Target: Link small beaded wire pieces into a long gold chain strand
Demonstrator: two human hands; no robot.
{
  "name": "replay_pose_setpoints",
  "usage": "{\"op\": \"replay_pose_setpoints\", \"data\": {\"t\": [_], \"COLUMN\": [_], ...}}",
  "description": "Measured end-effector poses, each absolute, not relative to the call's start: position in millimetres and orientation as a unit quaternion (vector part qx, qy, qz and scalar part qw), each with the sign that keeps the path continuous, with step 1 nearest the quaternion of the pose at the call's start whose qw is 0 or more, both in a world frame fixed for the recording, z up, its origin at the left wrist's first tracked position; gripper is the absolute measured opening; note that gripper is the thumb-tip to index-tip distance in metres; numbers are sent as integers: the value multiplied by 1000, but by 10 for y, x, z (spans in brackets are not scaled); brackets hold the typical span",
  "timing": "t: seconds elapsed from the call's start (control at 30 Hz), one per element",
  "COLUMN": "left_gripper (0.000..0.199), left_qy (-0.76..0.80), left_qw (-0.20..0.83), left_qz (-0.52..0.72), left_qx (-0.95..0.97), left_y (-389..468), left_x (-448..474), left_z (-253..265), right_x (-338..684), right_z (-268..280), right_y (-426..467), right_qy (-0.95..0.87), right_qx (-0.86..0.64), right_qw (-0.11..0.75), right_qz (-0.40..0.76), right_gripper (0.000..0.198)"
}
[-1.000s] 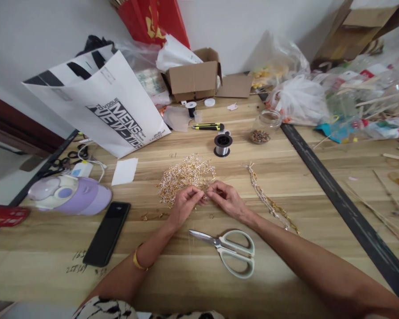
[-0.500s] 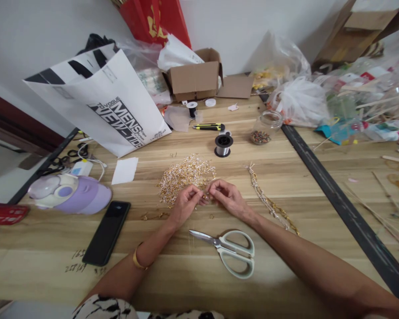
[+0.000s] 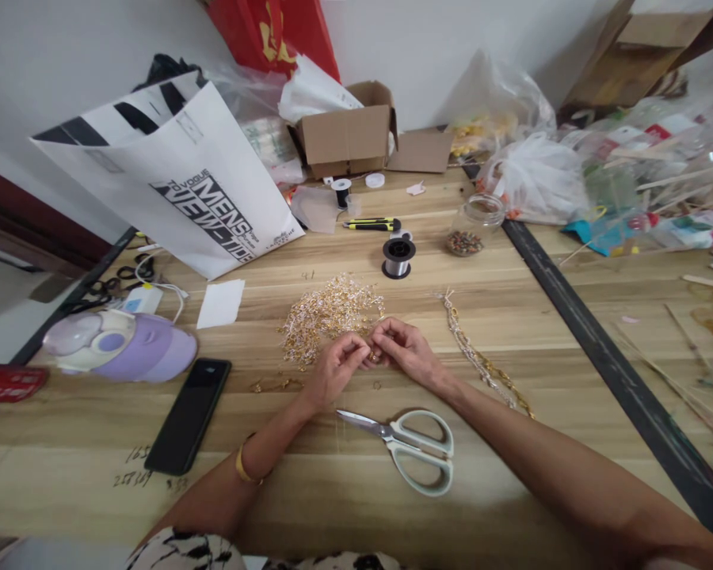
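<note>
While the wooden surface (image 3: 309, 495) carries a big loose heap (image 3: 326, 313), two strands (image 3: 467, 346) lie linked

So it's partway along, by the look of it! That heap of small golden and clear pieces sits mid-surface, unlinked, and I'd judge it as plenty left to do. Off to the right, the strands, one pale, one golden, run side by side: they look like the done share, though whether either is complete I cannot tell. Scissors (image 3: 387, 431) lie nearest the person, blades together, nobody touching them.

Now the hands! Left hand (image 3: 337, 364) and right hand (image 3: 409, 352) come together at the heap's near right edge, thumbs against fingers, both pinching. Beyond them a spool (image 3: 398, 260) stands upright, wound with something silvery. A short golden piece (image 3: 285, 384) lies left of the left hand, maybe a length begun. One tiny loop (image 3: 377, 385) rests loose below the fingertips. And smallest of all, the golden bit (image 3: 373, 355) squeezed between both hands: in work, surely, but too small to say how nearly finished.
</note>
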State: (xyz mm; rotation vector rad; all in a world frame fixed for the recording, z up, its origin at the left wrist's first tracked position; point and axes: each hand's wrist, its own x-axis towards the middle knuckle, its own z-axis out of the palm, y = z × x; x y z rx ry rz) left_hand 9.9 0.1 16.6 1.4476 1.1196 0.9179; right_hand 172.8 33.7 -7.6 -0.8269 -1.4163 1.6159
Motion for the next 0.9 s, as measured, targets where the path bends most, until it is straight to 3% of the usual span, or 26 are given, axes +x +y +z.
{"op": "replay_pose_setpoints", "data": {"t": [0.9], "left_gripper": [22], "left_qy": [502], "left_qw": [499], "left_qz": [410], "left_qx": [575], "left_y": [66], "left_x": [22], "left_z": [74], "right_x": [1739], "right_z": [-25], "right_y": [328], "right_qy": [-543], "right_qx": [-249], "right_qw": [387], "right_qz": [703], "right_gripper": [25]}}
